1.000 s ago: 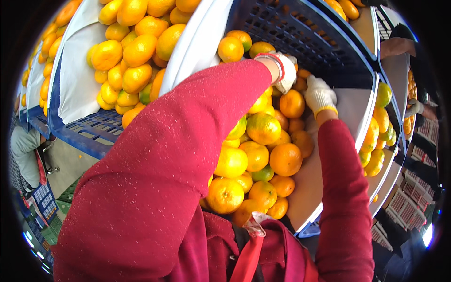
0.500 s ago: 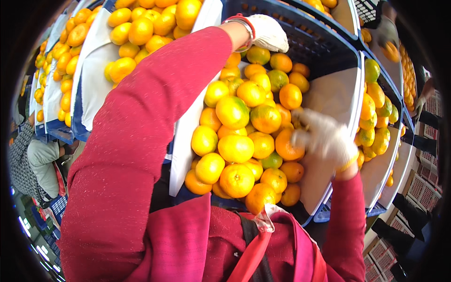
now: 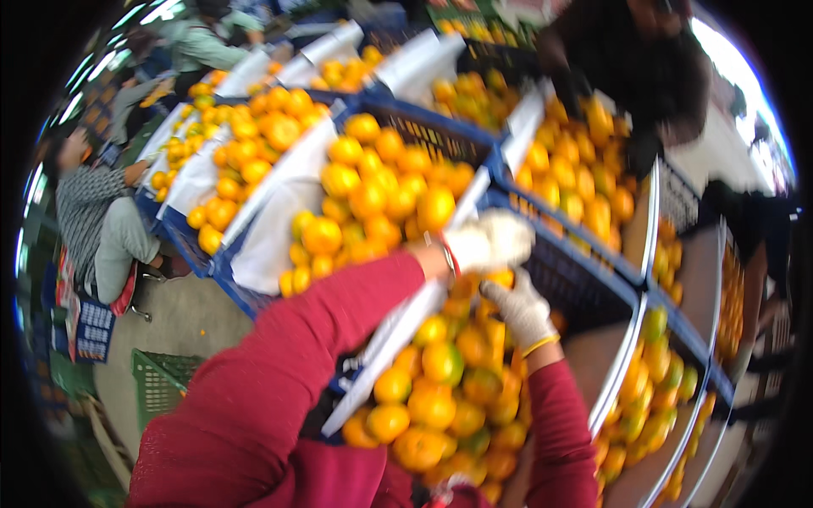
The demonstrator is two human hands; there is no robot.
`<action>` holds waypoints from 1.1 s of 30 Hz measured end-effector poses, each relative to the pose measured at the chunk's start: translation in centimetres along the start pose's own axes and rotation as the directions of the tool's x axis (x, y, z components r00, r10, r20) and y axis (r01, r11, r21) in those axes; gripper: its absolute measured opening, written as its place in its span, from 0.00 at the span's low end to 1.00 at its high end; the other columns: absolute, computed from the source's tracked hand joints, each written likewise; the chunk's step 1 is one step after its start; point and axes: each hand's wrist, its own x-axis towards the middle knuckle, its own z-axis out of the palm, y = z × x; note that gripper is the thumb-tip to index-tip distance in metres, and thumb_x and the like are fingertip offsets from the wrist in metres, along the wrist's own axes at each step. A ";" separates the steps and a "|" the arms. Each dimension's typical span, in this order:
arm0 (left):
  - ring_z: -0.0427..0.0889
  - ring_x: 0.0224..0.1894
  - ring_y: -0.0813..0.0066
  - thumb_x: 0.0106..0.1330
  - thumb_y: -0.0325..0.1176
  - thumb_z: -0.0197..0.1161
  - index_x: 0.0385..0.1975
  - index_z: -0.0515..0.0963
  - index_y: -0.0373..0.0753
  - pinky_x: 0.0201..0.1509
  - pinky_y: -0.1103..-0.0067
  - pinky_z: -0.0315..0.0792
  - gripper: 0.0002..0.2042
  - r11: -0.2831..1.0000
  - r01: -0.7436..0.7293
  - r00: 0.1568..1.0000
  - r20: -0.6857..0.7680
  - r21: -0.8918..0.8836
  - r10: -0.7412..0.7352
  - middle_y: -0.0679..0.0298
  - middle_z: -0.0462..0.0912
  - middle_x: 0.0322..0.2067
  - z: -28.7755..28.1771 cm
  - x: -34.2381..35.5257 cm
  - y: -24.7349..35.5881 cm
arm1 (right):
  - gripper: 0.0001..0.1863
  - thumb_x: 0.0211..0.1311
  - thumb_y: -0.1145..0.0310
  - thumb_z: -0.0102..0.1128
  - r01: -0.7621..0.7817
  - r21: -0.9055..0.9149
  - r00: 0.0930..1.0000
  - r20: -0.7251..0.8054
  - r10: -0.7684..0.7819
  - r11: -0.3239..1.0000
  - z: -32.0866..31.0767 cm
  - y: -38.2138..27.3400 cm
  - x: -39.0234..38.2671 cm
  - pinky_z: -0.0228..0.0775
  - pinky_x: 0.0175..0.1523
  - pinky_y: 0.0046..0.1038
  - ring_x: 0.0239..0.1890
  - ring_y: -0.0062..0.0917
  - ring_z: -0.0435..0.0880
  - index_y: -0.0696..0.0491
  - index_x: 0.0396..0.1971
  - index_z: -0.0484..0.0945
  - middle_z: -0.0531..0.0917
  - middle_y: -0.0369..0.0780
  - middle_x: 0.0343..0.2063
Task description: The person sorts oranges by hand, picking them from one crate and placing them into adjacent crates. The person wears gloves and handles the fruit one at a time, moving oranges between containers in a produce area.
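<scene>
My left hand [image 3: 495,243] in a white knitted glove, red and metal bands at the wrist, is over the back corner of a blue, white-lined crate [image 3: 576,271]; motion smears its fingers. Just below it, my right hand [image 3: 518,309], gloved white with a yellow cuff, reaches over piled oranges [image 3: 432,405], some greenish, in that crate. I cannot tell whether either hand holds fruit.
More crates of oranges [image 3: 368,195] stand left, behind and right. A seated co-worker [image 3: 93,212] is at left, others [image 3: 203,46] behind, and a dark-clothed person [image 3: 627,59] at back right. A green basket [image 3: 161,381] lies on the floor [image 3: 152,330] at lower left.
The view has tilted up and is blurred, showing more crates and people. My right hand has moved up the pile, close to my left hand, which stays at the crate's back edge.
</scene>
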 end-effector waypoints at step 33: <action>0.88 0.48 0.60 0.66 0.35 0.60 0.42 0.88 0.42 0.54 0.67 0.75 0.12 0.781 0.141 0.879 0.287 0.609 -0.382 0.56 0.89 0.44 4.0 -1.1 1.6 | 0.31 0.68 0.49 0.59 -0.281 0.027 0.958 -0.047 0.282 0.959 -3.0 -0.3 -10.4 0.73 0.65 0.37 0.62 0.44 0.82 0.44 0.68 0.76 0.83 0.48 0.60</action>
